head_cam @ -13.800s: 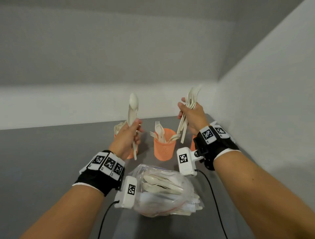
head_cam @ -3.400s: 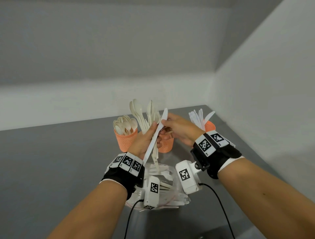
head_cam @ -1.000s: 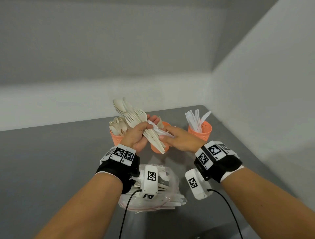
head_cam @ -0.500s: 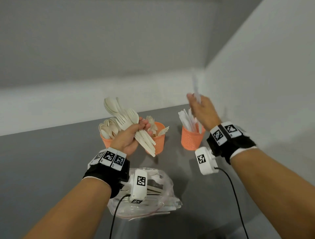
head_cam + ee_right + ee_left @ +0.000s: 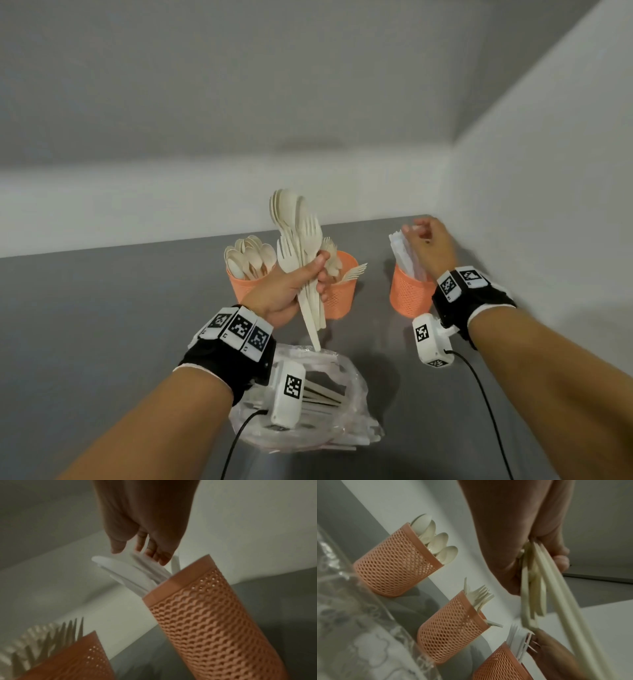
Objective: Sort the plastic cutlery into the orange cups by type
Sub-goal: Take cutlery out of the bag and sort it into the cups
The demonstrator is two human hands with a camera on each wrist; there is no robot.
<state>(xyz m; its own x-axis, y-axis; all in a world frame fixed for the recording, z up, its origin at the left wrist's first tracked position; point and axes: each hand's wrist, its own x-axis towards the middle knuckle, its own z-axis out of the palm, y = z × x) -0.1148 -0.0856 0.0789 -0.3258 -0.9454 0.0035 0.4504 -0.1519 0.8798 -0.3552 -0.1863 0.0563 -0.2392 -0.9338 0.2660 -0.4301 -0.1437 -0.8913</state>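
Now the right hand (image 5: pixel 432 247), fingers loosely spread over the knives (image 5: pixel 135 574) in the far-right cup (image 5: pixel 409 294), should pull straight up clear; the left hand (image 5: pixel 287 291) grips 1 mixed bundle (image 5: pixel 301 260).

Soft, even light fills the head view, bright enough and without glare; the orange cups (image 5: pixel 407 296) throw faint shadows on the grey tabletop (image 5: pixel 102 308), and the wall lines bow at the edges from the wide lens. Both wrist views look dimmer, grainy and greenish. Up close, the left hand (image 5: pixel 513 534) is soft and the cutlery handles (image 5: pixel 556 588) smear, while the right hand (image 5: pixel 145 513) is blurred
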